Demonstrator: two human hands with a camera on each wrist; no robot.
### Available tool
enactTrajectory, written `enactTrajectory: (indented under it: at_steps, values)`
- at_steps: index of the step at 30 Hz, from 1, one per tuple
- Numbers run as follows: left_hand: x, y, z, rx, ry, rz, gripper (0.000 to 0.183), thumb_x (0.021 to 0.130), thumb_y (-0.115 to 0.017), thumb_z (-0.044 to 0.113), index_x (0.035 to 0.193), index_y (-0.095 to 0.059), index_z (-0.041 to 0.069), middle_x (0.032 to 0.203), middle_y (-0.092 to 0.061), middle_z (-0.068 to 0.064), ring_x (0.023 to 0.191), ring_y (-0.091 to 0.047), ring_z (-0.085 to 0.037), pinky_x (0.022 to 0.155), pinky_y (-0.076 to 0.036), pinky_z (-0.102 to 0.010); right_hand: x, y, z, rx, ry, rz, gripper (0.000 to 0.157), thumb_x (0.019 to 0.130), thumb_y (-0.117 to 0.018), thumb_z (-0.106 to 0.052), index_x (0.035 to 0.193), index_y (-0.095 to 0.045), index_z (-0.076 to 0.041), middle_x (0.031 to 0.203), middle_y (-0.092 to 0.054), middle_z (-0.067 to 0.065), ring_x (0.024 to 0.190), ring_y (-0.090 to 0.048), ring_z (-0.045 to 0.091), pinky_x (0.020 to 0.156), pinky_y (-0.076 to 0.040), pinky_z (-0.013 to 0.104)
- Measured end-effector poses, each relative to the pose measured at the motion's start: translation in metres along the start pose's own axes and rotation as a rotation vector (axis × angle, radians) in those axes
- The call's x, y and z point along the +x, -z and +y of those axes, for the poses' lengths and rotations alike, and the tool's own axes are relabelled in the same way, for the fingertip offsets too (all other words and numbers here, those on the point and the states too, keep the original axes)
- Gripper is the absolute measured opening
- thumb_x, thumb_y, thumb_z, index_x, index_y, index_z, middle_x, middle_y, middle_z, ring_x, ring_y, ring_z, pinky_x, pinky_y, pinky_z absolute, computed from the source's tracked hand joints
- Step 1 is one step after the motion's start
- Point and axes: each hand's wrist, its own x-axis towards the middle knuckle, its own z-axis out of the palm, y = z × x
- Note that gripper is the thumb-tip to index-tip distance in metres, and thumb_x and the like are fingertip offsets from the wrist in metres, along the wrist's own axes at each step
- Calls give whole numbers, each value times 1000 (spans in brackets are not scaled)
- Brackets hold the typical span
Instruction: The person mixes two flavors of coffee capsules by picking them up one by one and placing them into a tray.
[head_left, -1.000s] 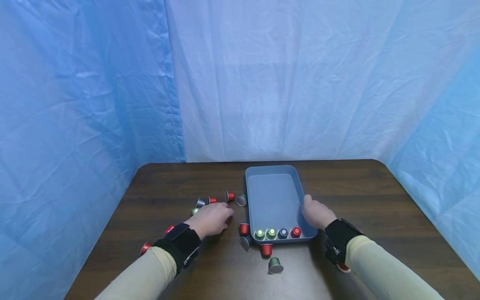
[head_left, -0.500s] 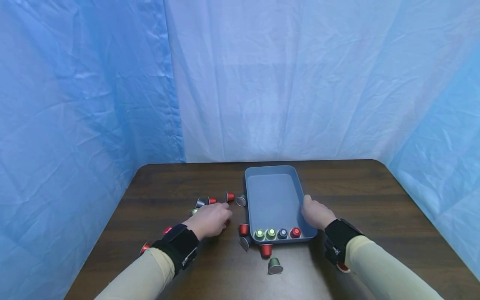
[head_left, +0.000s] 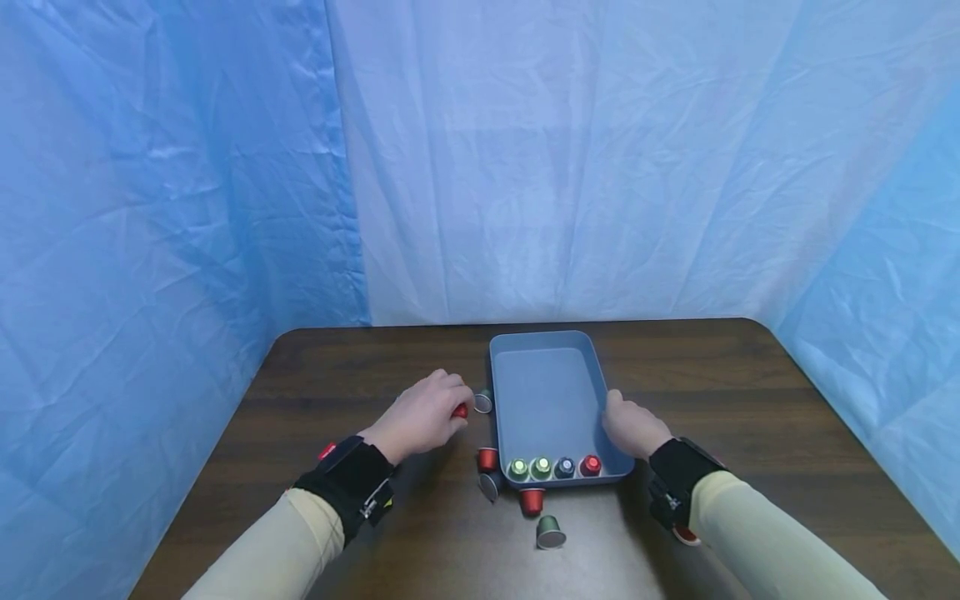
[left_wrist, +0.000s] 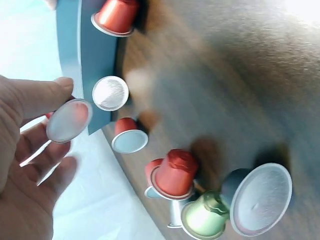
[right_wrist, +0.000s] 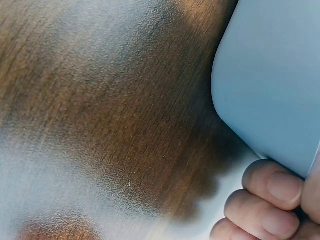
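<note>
Slip risk: the held red capsule [head_left: 460,411] sits at the fingertips, lid rim exposed in the left wrist view; a loosened pinch would probably drop it and let it roll.
Knock risk: a silver-lidded capsule [head_left: 482,403] lies on its side between the left hand [head_left: 422,417] and the tray [head_left: 551,387]; a low pass toward the tray's left edge could bump it.
Tilt risk: if the right hand [head_left: 636,427] lifted its side, the four-capsule row [head_left: 541,468] along the tray's near edge might topple; all four appear to stand lid-down.
Held capsule: left of the tray's left edge, clear of it, in the left hand and well apart from the right.
Left hand: thumb and finger pinch the capsule; remaining fingers loosely bent.
Right hand: grips the tray's right edge near its near-right corner, fingers curled under the rim.
Loose capsules: a red capsule [head_left: 487,458] just beside the tray's left edge; a green capsule [head_left: 551,532] nearer the wearer; a cluster, including a light-green capsule [left_wrist: 205,215], in the left wrist view.
Worktop: dark wood [head_left: 712,375]; tray near its far edge.
</note>
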Motion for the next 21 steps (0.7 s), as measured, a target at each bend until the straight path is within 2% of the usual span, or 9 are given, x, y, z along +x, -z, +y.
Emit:
enactTrajectory:
  at_steps: [4, 8, 11, 14, 21]
  values:
    - [1, 6, 2, -18, -12, 56, 28, 85, -85, 24, 111, -74, 17, 102, -65, 6, 94, -49, -12, 84, -49, -29, -2, 1, -2, 19, -8, -1, 43, 112, -25, -33, 128, -41, 3, 118, -58, 24, 109, -60, 41, 88, -50, 55]
    - [2, 8, 4, -62, -6, 75, 34, 87, -83, 23, 119, -73, 15, 109, -64, 4, 97, -49, -12, 85, -50, -29, -4, 2, -3, 56, -33, -6, 53, 111, -16, -38, 129, -43, 5, 120, -58, 24, 110, -58, 41, 88, -49, 54]
    - [3, 9, 5, -99, 4, 76, 37, 89, -81, 22, 124, -72, 15, 112, -63, 3, 100, -51, -13, 87, -51, -30, -4, 2, -4, 36, -22, -6, 48, 112, -20, -35, 128, -42, 5, 120, -58, 25, 110, -59, 42, 88, -49, 55]
    - [4, 9, 6, -131, 11, 78, 35, 90, -80, 23, 123, -73, 16, 112, -61, 5, 102, -52, -12, 90, -52, -30, -4, 2, -4, 26, -21, -9, 45, 112, -23, -33, 129, -40, 5, 121, -58, 26, 112, -58, 43, 90, -49, 57]
    - [10, 8, 13, -141, -60, 132, 28, 90, -80, 24, 117, -74, 17, 112, -64, 5, 102, -53, -12, 88, -51, -29, -6, 3, -5, 75, -63, -17, 59, 111, -13, -41, 133, -43, 6, 125, -57, 25, 115, -57, 43, 91, -48, 56]
